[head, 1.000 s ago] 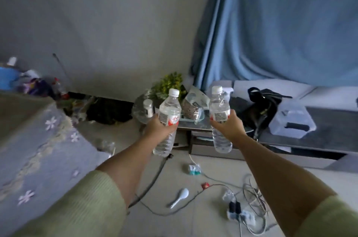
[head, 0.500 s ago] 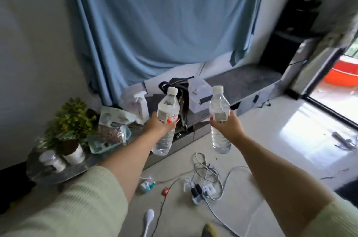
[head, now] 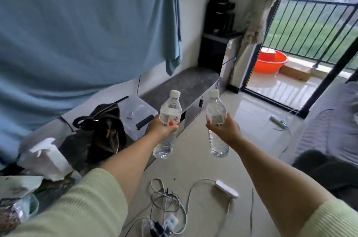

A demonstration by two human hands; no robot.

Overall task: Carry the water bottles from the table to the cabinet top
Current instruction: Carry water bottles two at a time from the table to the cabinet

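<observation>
Two-handed carry, seen from the head camera. The left hand [head: 161, 127] has its grip curled closed round the labelled middle of the left bottle [head: 168, 126], fingers wrapped over the red-and-white label; the right hand [head: 224, 129] has its grip closed likewise round the middle of the right bottle [head: 216, 126], thumb across the label toward the viewer. Both bottles are clear, white-capped, roughly upright with a slight lean, and held in the air side by side but apart, near the centre of the view, with nothing under them but the pale floor [head: 195, 161]. Both forearms are bare, with light green sleeves [head: 77, 211] pushed up toward the elbows. At 9 o'clock from the bottles, a long low cabinet [head: 186, 83] with a grey stone-look top runs from 8 o'clock toward 12 o'clock; on it stand a dark brown bag [head: 105, 130], a clear plastic box [head: 135, 115] just beside the bag, and a white spray bottle [head: 48, 152] nearer the viewer. A blue curtain [head: 77, 23] hangs behind the cabinet. At 6 o'clock, tangled cables and a power strip [head: 166, 217] lie on the floor. At 1 o'clock stands a black appliance [head: 218, 39], and at 2 o'clock an orange basin [head: 269, 61] sits by a balcony railing [head: 313, 23].
</observation>
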